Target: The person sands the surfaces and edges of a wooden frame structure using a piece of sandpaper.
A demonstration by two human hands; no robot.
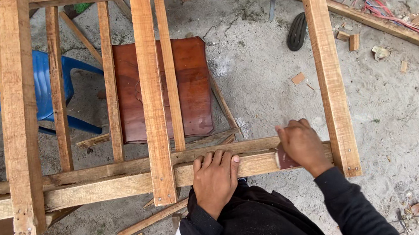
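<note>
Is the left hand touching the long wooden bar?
Touching. The head view shows the left hand lying flat on the wooden bar, fingers curled over its top edge.

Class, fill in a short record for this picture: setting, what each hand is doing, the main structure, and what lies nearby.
Setting: sandy concrete floor
Left hand: flat on the horizontal rail
Right hand: presses a reddish-brown sanding sheet on the rail
Structure: wooden frame of rough slats
Nearby: blue plastic chair, brown board, red wires, offcuts
</note>
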